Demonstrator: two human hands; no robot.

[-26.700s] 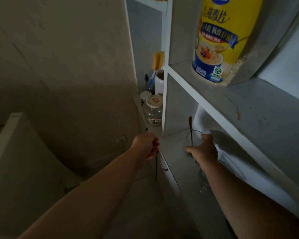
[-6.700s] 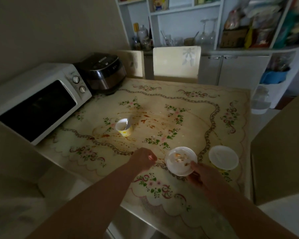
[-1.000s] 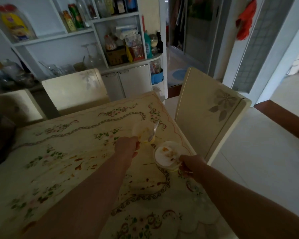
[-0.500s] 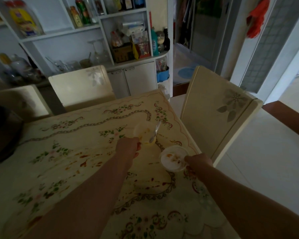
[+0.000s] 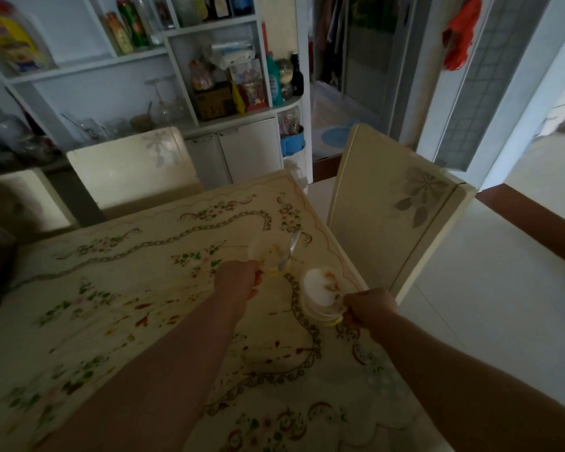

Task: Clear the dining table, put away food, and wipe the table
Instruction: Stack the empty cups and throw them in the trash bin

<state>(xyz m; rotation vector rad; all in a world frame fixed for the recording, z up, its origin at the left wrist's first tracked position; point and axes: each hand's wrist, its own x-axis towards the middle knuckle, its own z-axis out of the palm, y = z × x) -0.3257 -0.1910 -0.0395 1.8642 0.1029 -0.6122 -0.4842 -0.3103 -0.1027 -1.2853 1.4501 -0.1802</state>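
Above the table's (image 5: 118, 321) right corner, my left hand (image 5: 238, 282) is gripping the cup (image 5: 268, 252), spoon (image 5: 289, 252) inside, by its near wall; my right hand (image 5: 369, 309) is pinching the stacked plates (image 5: 322, 293) at their rim. Both are probably light, rigid and greasy, so I am favouring rim holds kept level.

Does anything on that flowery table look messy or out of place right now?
Yes. The tablecloth is smeared with reddish-brown sauce streaks and spots, mostly across its middle and near the person's forearms. The cup in the left hand and the plate in the right hand both carry food scraps; a spoon leans in the cup.
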